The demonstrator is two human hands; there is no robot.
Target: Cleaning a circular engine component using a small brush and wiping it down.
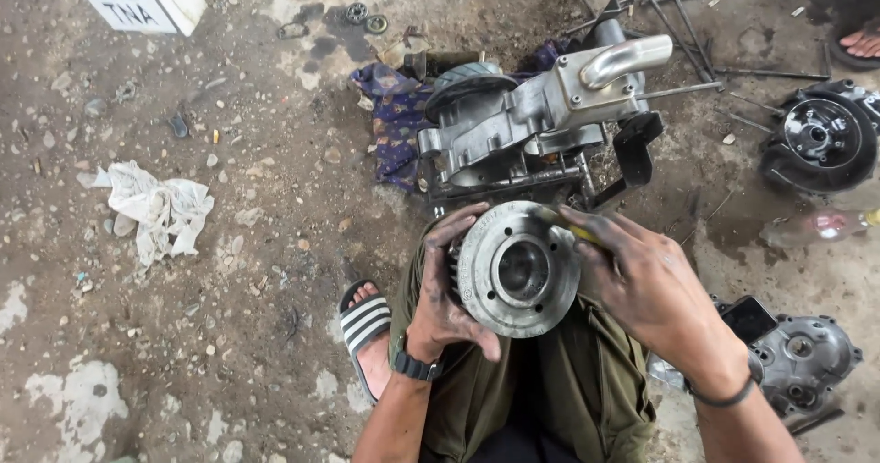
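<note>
The left hand [446, 291] is gripping a finned metal cylinder [518, 270] over the lap, while the right hand [646, 289] is pinching a yellow tool [576, 232] against its rim. An engine [541, 124] is lying just beyond, on the floor [229, 335].

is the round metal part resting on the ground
No, the left hand grips the round metal cylinder part and holds it up over the person's lap, while the right hand holds a yellow-handled tool against its rim.

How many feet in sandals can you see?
2. One foot in a striped sandal is on the ground beside the left hand holding the metal cylinder. Another foot peeks in at the top right edge, mostly cut off.
</note>
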